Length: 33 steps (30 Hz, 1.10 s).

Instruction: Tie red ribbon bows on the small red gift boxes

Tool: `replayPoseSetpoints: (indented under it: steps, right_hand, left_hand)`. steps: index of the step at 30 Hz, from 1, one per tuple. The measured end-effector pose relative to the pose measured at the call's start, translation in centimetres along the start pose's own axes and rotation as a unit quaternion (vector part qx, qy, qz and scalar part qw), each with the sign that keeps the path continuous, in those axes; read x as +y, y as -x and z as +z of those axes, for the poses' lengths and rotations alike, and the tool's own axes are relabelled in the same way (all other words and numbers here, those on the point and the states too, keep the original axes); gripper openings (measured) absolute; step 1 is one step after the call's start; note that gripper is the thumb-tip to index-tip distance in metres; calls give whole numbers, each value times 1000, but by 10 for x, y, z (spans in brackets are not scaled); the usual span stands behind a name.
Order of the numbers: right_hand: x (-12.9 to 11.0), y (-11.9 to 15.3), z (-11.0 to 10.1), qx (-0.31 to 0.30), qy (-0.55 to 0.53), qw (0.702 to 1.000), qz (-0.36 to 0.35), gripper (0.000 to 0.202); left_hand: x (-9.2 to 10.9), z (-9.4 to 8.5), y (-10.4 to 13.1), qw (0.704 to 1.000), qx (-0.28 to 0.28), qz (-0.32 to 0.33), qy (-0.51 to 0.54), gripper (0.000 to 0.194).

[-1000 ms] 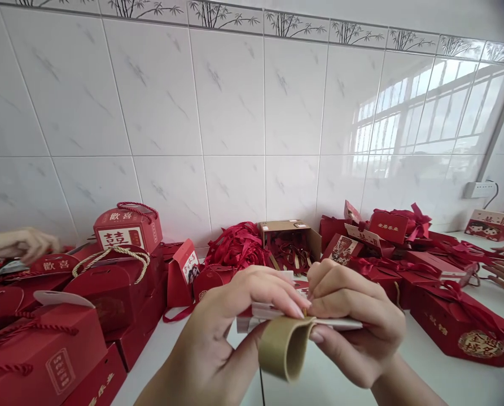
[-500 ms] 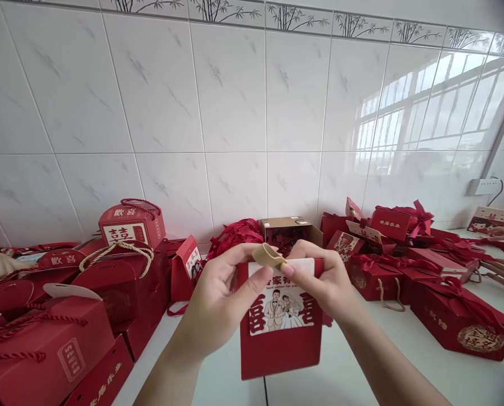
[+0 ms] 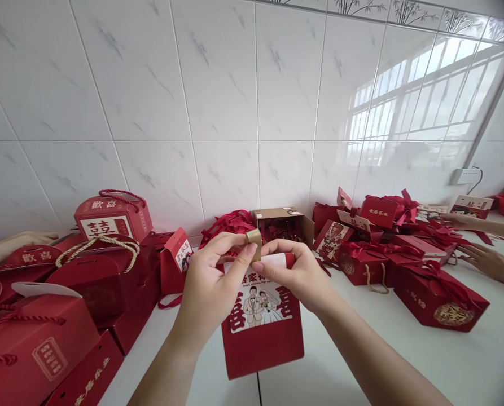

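Red box point(image 3: 265, 349) in both hands point(image 3: 211, 287) point(image 3: 305, 276), contents hidden

Left hand point(image 3: 218, 282) and right hand point(image 3: 298, 276): both bare, wrists point(image 3: 333, 304) bare as well. Fingers point(image 3: 280, 246) slim, tips rounded. Thumbs point(image 3: 241, 270) broader than the fingers, tapering toward the tip. Forearms point(image 3: 378, 358) slender, smooth, uncovered right down to the frame edge, narrowing toward the wrists. Nails too small to read. Palms mostly hidden. Upper arms out of frame.
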State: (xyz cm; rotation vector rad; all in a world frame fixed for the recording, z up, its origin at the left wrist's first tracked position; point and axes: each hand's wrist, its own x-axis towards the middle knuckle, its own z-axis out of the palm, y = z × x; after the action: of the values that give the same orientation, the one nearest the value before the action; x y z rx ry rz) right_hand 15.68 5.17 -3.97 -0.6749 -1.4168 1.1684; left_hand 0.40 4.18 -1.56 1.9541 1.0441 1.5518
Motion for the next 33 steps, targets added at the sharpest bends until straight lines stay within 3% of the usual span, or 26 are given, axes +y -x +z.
replayPoseSetpoints:
  steps: [5,11,19,23,28,33]
  right_hand:
    - [1,0,1,-4,-5,1000,-20,25]
    - [-1,3,3,10,-6,1000,17,24]
    - [5,3,3,14,20,997,-72,19]
    - [6,4,4,6,31,995,-93,17]
    - [3,5,5,-38,26,997,-64,19]
    - [-7,7,1,-61,71,992,-80,18]
  left_hand:
    - [-3,5,-2,1000,24,14,-6,18]
    - [-4,8,0,998,40,36,-15,16]
    - [-1,8,1,997,48,50,-19,14]
    - [-1,5,2,998,34,55,-16,13]
    - [4,-3,5,995,-2,91,-45,12]
    - [7,3,6,992,0,115,-60,14]
